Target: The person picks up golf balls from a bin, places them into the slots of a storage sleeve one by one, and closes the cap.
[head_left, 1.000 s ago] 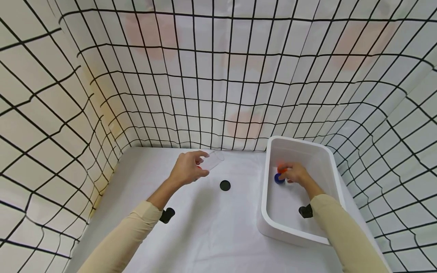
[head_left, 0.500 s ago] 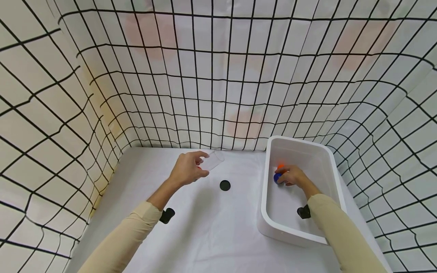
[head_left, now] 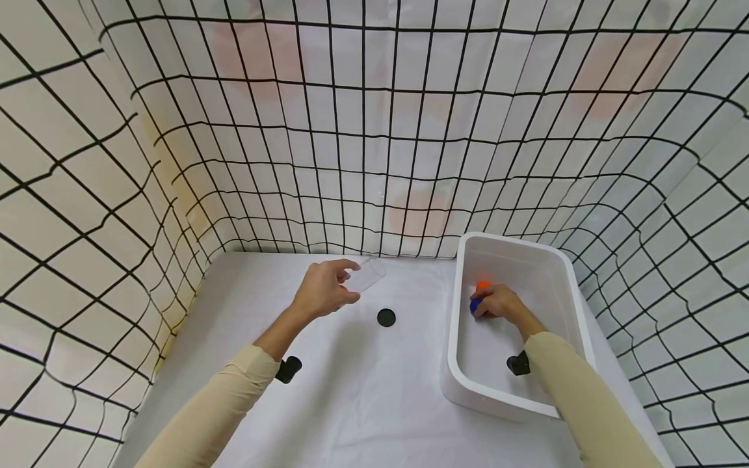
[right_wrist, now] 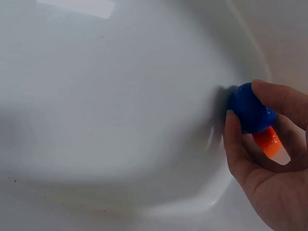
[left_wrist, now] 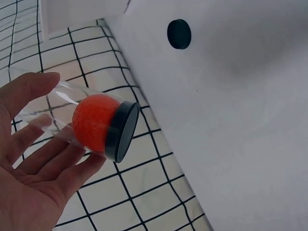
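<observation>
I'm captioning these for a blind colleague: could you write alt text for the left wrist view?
A left hand holds a clear tube with a red-orange ball inside, next to the black cap on the tube's end. A separate black disc lies on a white surface, with a black grid alongside.

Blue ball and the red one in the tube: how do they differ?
The blue ball is pinched by the right hand; the red ball sits inside a tube in the left hand. The blue ball is within the bin, the red ball outside it. Both are round.
</observation>
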The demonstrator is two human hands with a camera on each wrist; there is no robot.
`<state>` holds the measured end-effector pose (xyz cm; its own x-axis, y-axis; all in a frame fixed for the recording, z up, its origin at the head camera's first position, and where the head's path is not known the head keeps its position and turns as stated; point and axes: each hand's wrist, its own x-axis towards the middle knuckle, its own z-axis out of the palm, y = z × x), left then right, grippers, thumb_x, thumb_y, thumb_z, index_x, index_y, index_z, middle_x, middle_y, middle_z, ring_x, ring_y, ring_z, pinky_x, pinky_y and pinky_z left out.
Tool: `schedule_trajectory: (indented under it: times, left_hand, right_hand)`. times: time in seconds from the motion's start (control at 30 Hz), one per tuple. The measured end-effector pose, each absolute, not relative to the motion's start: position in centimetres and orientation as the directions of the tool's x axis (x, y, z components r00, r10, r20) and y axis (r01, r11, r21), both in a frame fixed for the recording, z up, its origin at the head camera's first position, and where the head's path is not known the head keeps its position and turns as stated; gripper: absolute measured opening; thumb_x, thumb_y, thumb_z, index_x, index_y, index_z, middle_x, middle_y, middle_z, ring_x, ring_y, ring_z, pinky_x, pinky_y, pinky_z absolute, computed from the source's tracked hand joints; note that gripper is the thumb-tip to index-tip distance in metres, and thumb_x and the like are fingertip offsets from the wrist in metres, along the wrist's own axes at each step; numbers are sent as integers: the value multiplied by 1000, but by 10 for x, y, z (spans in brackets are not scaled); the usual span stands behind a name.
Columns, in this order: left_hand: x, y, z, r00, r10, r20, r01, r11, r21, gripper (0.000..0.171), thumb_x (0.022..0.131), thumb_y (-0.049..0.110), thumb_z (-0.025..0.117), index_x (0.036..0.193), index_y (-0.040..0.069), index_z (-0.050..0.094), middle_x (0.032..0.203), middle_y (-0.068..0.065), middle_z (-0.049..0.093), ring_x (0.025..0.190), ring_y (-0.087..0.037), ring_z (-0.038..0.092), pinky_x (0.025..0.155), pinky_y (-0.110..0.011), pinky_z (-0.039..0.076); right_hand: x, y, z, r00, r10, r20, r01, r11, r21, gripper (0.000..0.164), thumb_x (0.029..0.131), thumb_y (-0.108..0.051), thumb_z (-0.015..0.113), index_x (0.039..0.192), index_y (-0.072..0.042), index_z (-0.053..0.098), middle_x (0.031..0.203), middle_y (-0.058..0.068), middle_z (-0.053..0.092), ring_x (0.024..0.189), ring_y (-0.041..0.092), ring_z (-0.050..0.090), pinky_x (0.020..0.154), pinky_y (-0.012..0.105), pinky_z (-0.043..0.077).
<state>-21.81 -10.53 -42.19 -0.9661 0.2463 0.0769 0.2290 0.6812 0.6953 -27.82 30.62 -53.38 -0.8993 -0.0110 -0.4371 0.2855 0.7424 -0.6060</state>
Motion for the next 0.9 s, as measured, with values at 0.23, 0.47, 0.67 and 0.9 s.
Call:
schedule_trajectory:
  times: [0.23,0.47,0.67,0.9]
  left_hand:
    - [-217,-103,-422,-965,251,76,231,678,698,47,79,11,81,124,9,70,107,-19,75,65,-15,68,51,-24,53]
    - [-217,-103,-424,-964,255,79,237,682,693,46,79,12,81,124,10,71,107,-18,75,62,-14,66,51,-24,53]
    - [-216,-104,-425,-963,254,88,245,690,681,46,79,13,82,123,11,71,106,-17,75,64,-14,65,56,-24,52]
    - [-218,-103,-426,-961,263,84,248,689,681,47,78,13,81,124,9,71,104,-17,75,63,-14,65,53,-24,51]
  right_hand:
    - [-275,312,-522,-894,-1,-449,324,692,-646,45,84,-7,75,127,3,66,129,31,55,104,37,62,84,37,61]
    - [-272,315,-490,-918,-60,-391,258,659,-706,51,87,-14,74,135,-1,61,134,30,57,103,33,67,86,37,61]
    - [-272,311,-455,-934,-111,-339,192,646,-739,54,93,-21,72,140,0,56,139,30,55,111,35,67,94,42,57]
    - [-265,301,-418,-951,-124,-284,137,655,-744,57,92,-27,75,141,-4,57,134,30,60,109,36,69,95,42,57]
